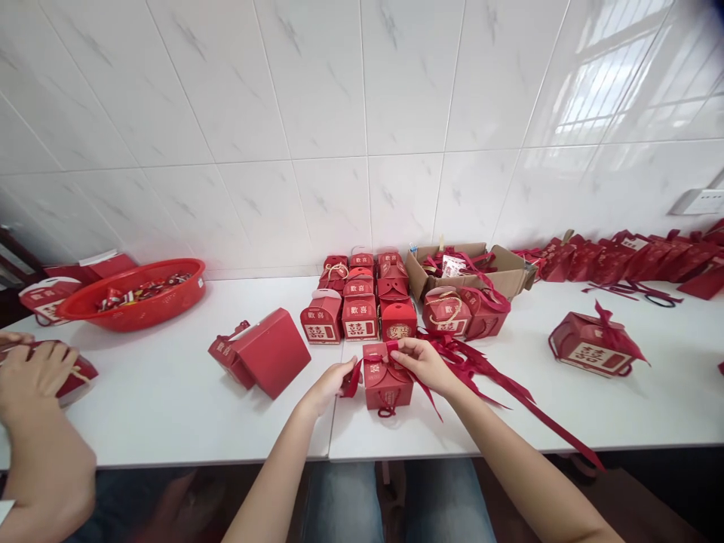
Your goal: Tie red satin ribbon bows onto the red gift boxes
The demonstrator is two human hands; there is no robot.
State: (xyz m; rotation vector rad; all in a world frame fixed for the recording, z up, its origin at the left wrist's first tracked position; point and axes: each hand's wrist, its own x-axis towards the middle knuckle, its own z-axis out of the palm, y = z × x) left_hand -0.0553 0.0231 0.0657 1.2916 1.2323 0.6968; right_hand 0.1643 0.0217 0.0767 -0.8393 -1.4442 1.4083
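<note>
In front of me on the white table stands a small red gift box (389, 392) with a corded loop on its near side. A dark red ribbon (354, 379) runs across its top. My left hand (333, 381) is closed on one end of this ribbon, left of the box. Over the box top, my right hand (421, 362) pinches the ribbon near its middle, and a loose tail hangs down to the right. More loose ribbons (498, 373) lie spread on the table right of the box.
Red boxes (360, 309) stand in rows behind, beside a cardboard carton (418, 279) of ribbons. A red basin (130, 320) holds wrapped sweets. Tipped boxes (277, 351) lie left; a ribboned box (593, 347) sits right, near scissors (659, 299). A co-worker's hands (39, 373) hold another box.
</note>
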